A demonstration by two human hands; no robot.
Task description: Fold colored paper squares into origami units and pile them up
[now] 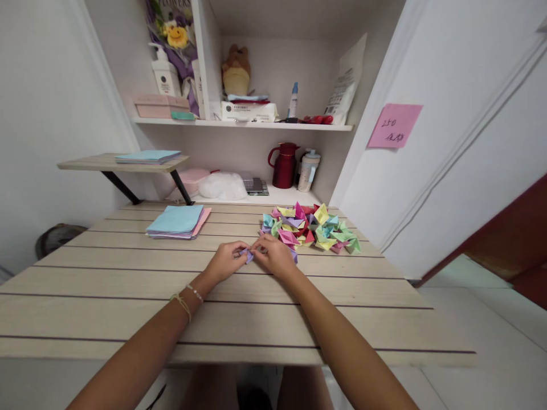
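Observation:
A small folded piece of purple paper point(247, 255) is pinched between both hands just above the slatted table point(239, 327). My left hand point(225, 262) grips its left side with thumb and fingers, and my right hand point(272, 254) closes on its right side. The fingers hide part of the paper, so its exact shape is unclear. Right behind my right hand lies a pile of folded paper boats point(323, 234) in pink, yellow, green, blue, red and purple. To the left rests a stack of square coloured paper point(177, 221), blue on top.
A small raised shelf point(92, 162) at the left carries more blue paper point(147, 156). Behind the table stand a red jug point(284, 166), a pale bottle point(308, 172) and a white plastic bag point(223, 187). A pink note point(395, 126) hangs on the right wall.

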